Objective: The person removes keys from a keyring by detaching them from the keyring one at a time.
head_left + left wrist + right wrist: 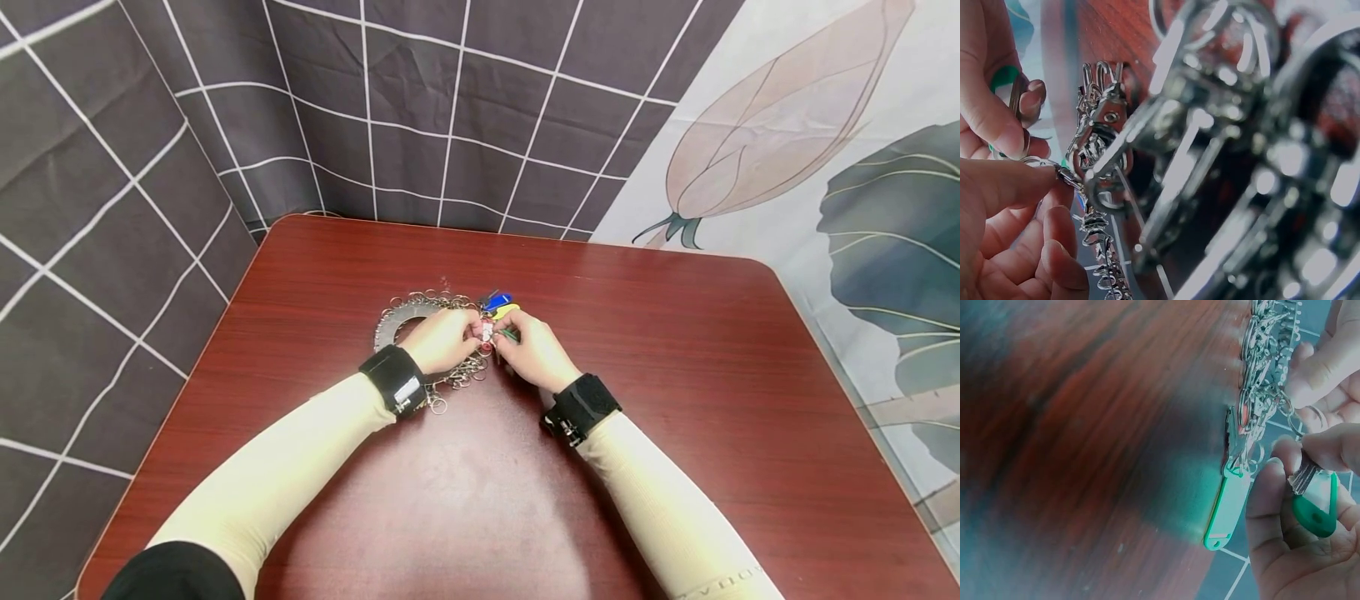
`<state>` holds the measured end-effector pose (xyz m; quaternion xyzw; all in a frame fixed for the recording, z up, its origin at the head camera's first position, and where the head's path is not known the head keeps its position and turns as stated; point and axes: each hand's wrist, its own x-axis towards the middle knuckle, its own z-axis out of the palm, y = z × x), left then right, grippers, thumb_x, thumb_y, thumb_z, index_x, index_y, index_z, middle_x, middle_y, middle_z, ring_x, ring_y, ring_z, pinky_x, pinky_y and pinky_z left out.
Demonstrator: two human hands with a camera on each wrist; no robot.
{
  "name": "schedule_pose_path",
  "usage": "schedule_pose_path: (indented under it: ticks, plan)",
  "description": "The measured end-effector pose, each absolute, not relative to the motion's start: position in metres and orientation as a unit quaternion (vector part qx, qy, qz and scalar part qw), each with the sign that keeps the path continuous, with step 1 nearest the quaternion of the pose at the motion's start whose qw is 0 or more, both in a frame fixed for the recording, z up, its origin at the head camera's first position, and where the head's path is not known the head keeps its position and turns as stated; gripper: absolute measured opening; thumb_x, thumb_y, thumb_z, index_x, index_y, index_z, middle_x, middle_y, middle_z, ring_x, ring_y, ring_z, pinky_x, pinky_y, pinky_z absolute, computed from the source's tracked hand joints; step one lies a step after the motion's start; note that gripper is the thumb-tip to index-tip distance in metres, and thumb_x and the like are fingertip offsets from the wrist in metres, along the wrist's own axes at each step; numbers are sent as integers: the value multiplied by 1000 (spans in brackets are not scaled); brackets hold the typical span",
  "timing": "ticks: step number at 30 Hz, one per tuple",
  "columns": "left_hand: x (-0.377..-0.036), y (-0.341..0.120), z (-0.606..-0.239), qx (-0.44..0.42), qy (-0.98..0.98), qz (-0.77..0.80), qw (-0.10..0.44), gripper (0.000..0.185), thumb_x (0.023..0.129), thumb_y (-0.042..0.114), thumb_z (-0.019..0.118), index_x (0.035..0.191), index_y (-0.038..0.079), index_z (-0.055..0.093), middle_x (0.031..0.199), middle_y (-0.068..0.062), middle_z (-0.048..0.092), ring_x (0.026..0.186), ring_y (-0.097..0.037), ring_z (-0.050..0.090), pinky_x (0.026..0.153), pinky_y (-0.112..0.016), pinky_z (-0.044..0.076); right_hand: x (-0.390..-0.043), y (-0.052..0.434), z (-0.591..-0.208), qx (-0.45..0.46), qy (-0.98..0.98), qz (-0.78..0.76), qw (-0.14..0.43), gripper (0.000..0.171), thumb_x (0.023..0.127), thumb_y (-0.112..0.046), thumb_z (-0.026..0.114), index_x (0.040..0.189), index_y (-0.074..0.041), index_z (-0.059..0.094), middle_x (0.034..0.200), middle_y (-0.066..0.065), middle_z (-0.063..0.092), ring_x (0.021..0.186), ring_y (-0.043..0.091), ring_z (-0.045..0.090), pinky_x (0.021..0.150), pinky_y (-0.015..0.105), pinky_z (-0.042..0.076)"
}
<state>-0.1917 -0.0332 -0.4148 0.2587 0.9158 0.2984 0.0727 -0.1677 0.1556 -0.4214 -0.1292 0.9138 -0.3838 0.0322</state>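
Curtains with a dark grid pattern hang at the left and far side of a reddish wooden table (675, 350), and a pale leaf-print cloth hangs at the right. Left of the table's middle lies a large metal ring (397, 321) strung with many small key rings and clips. The left hand (444, 340) rests on this bunch, fingers curled, and pinches a small split ring (1038, 162) between thumb and fingers; the left wrist view shows that ring joined to a silver clip (1100, 140) on the bunch. Just right of it, almost touching, the right hand (534, 350) has its fingers curled round a green key tag (1316, 503), pinching the tag's metal end. A second green tag (1227, 509) hangs from the bunch just left of that hand in the right wrist view. A blue tag (497, 301) and a yellow tag (507, 311) lie just beyond the fingertips. Both arms wear cream sleeves and black wrist straps.
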Motion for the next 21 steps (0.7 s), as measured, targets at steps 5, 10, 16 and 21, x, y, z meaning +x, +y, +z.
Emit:
schedule_pose_path:
  ticks: [5, 10, 16, 21]
  plan:
    - [-191, -33, -415, 243, 917, 310, 59, 8, 87, 13, 63, 96, 12, 62, 79, 2, 62, 70, -12, 56, 64, -28, 46, -168, 155, -422, -122, 912, -390, 46, 10, 90, -15, 66, 96, -11, 59, 68, 1, 61, 50, 13, 59, 52, 30, 49]
    - [-190, -34, -416, 239, 911, 333, 36, 8, 87, 11, 62, 94, 12, 60, 77, 1, 60, 69, -13, 55, 62, -28, 46, -169, 155, -425, -130, 906, -402, 35, 14, 89, -18, 71, 94, -10, 61, 67, 1, 61, 52, 13, 58, 51, 29, 47]
    - [-191, -35, -420, 233, 906, 353, 24, 10, 86, 11, 60, 96, 12, 58, 78, 1, 59, 69, -13, 55, 63, -28, 46, -172, 154, -426, -144, 900, -411, 2, 9, 90, -16, 69, 95, -12, 63, 74, -1, 63, 54, 12, 56, 56, 30, 47]
    - [-191, -36, -416, 224, 908, 352, 34, 12, 86, 13, 61, 98, 11, 60, 83, 0, 62, 74, -13, 58, 69, -28, 48, -172, 156, -426, -157, 904, -398, -5, 9, 91, -17, 67, 100, -15, 64, 79, -2, 64, 55, 10, 55, 59, 30, 46]
